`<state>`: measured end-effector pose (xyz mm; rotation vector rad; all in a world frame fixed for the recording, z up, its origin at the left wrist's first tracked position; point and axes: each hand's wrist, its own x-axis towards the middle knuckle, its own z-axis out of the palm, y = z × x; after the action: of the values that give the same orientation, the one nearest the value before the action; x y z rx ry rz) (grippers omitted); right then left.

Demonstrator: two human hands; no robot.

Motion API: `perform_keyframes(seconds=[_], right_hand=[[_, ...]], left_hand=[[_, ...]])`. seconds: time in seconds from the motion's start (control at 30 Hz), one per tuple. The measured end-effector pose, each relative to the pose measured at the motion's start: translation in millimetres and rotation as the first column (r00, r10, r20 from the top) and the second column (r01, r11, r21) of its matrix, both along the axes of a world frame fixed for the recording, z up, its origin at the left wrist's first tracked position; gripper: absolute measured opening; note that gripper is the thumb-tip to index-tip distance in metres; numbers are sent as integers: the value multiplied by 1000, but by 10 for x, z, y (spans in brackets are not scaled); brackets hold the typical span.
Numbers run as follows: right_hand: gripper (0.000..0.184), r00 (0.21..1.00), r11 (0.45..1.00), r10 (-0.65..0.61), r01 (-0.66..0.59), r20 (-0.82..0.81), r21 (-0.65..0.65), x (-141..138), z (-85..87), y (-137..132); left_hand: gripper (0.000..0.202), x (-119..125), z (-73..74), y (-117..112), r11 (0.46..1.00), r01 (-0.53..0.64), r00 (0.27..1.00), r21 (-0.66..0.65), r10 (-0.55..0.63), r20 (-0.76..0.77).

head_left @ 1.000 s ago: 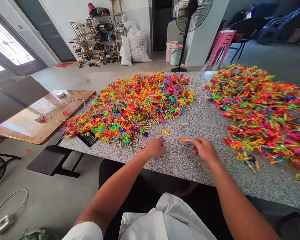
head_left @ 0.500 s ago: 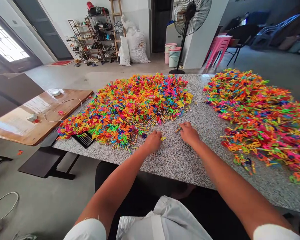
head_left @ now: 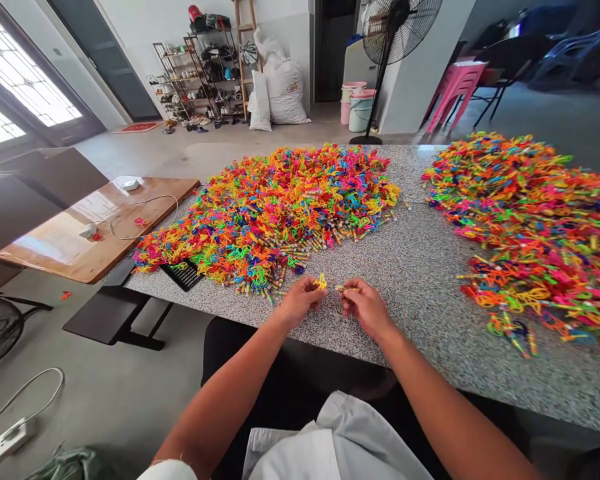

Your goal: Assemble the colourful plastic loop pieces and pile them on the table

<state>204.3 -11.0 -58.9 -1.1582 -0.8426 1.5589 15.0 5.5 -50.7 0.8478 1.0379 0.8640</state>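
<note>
Both hands, left hand (head_left: 300, 301) and right hand (head_left: 364, 308), now nearer, off the table (head_left: 420, 267).

A speckled grey stone bench (head_left: 420, 267) carries everything. At its eleven o'clock lies a broad heap of bright plastic loops (head_left: 285, 207), with small printed tubes (head_left: 300, 248) spilling from the heap's near edge onto bare stone. At two o'clock, well apart from it, a second heap of loops and tubes (head_left: 530, 220) spreads to the right edge. A black comb (head_left: 183, 275) lies at nine o'clock, touching the first heap's near-left corner. The stone between the heaps is speckled and bare.
</note>
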Motion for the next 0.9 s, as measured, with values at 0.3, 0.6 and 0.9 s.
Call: perform_keyframes(seconds=[0.3, 0.6, 0.9], right_hand=[[30, 975, 999, -44, 41, -220, -18, -213, 37, -254], [28, 938, 992, -82, 45, -336, -118, -221, 40, -266], [25, 926, 989, -79, 26, -369, -146, -176, -110, -237]], left_hand=[[54, -5, 165, -128, 996, 92, 995, 11, -92, 29], [45, 44, 191, -144, 997, 47, 986, -69, -35, 160], [45, 52, 200, -179, 994, 107, 993, -30, -105, 54]])
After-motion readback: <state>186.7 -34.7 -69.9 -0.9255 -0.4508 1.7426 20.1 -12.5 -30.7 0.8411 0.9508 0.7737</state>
